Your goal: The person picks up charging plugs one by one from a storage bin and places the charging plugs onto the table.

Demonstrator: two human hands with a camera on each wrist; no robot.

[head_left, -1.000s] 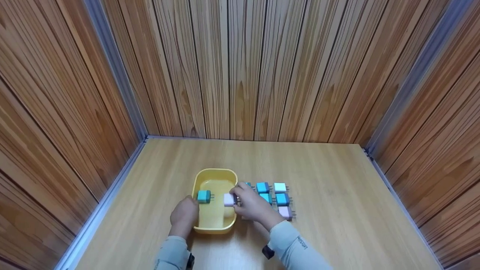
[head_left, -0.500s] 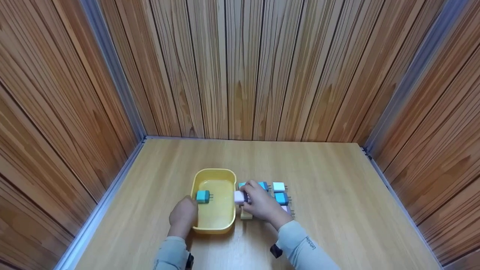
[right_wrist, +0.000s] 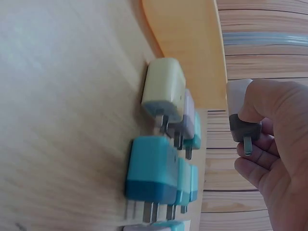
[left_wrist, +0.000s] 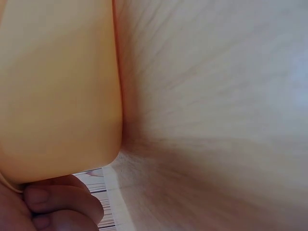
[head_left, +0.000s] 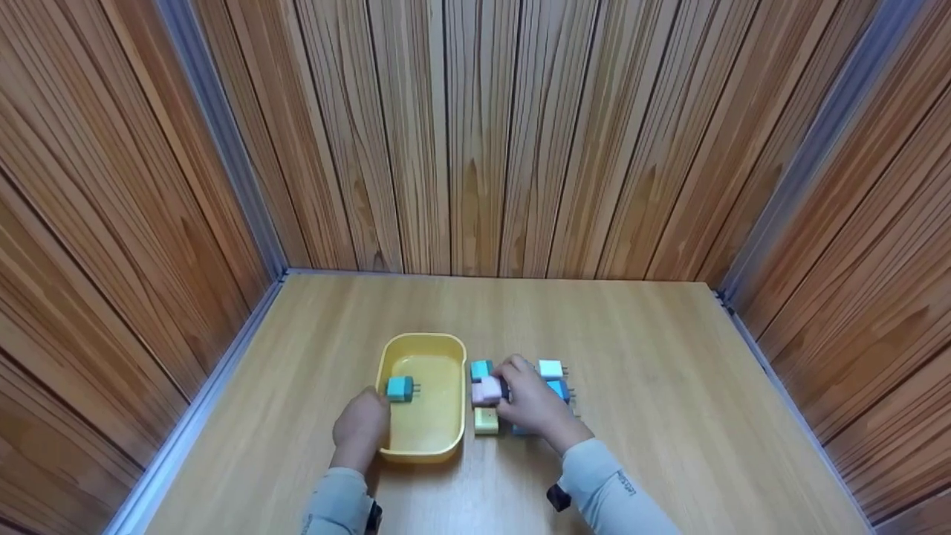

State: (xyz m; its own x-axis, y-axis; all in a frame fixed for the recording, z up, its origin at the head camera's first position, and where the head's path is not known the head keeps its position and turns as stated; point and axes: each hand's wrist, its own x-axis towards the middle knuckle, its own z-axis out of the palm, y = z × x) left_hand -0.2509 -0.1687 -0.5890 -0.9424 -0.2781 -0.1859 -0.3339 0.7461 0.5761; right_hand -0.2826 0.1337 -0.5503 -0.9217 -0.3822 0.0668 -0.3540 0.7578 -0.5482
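My left hand (head_left: 362,423) grips the left rim of a yellow plastic bin (head_left: 431,440); its curled fingers (left_wrist: 67,202) show under the rim in the left wrist view. One teal charger plug (head_left: 400,388) lies inside the bin. My right hand (head_left: 531,397) pinches a pale lilac charger plug (head_left: 492,388) with a dark prong end, raised over the plugs right of the bin. In the right wrist view, the held charger plug (right_wrist: 239,103) has its metal prongs turned away from the bin. Below it, a lilac plug (right_wrist: 189,115) stands behind a cream one (right_wrist: 163,86).
Several charger plugs stand in rows close to the bin's right side, among them a teal one (head_left: 481,370), a mint one (head_left: 550,368) and a blue one (head_left: 557,389). My right hand hides some. Wood-panelled walls (head_left: 475,148) enclose the table (head_left: 669,416).
My right hand has carried the lilac charger plug rightward, from over the bin's right part to above the rows of plugs. My left hand stays on the bin's rim.
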